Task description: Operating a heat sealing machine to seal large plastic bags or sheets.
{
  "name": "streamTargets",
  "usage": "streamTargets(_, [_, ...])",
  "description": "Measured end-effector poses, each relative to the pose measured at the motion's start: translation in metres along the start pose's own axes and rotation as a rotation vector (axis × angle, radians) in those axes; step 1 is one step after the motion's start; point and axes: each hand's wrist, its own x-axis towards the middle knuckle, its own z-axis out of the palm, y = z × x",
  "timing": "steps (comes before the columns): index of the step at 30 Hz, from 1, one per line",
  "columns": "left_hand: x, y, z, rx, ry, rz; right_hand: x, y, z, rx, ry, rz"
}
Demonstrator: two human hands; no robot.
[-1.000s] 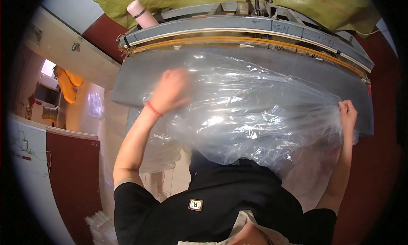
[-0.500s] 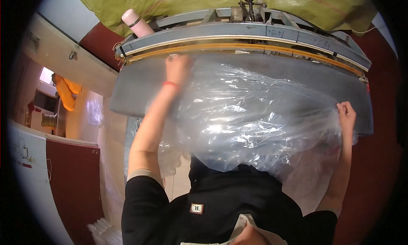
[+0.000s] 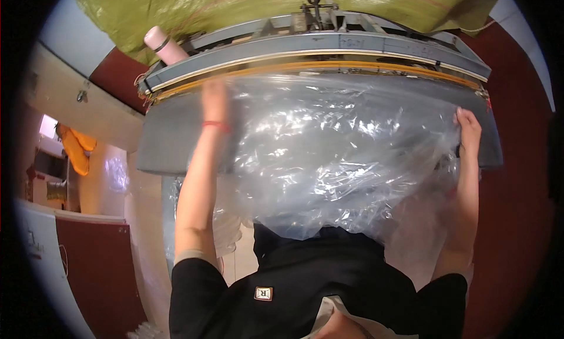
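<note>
A crinkled clear plastic sheet [image 3: 329, 145] is spread over a grey padded work surface [image 3: 170, 139], its near part hanging toward my body. At its far left corner my left hand [image 3: 215, 101], a red band on the wrist, is closed on the film; motion blurs its fingertips. The sheet's right edge is pinched between the fingers of my right hand [image 3: 469, 127]. Just beyond my left hand runs the long bar of a sealing machine [image 3: 270, 47], with an orange strip [image 3: 329, 64] along its near side.
A pink bottle [image 3: 165, 46] leans behind the machine's left end. Yellow-green woven sheeting [image 3: 247, 7] covers the back. A metal fitting [image 3: 317, 13] rises from the machine frame. To the left are a pale door [image 3: 82, 74] and a dark red panel [image 3: 97, 268]; the right side shows dark red floor [image 3: 517, 192].
The sheet's far edge now lies flatter and nearer the sealing bar. My right hand has risen toward the bar. The whole view has shifted, so the machine appears farther left.
</note>
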Motion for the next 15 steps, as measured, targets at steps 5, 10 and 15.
streamTargets(5, [0.003, 0.009, 0.017, -0.356, 0.225, -0.208, 0.032, 0.012, 0.053, -0.036, 0.140, -0.176])
streamTargets(10, [0.023, -0.039, 0.020, -0.178, 0.311, -0.264, 0.061, 0.027, 0.112, 0.034, 0.121, -0.265])
streamTargets(15, [0.031, -0.047, 0.026, -0.169, 0.321, -0.241, 0.072, 0.031, 0.125, 0.044, 0.141, -0.134])
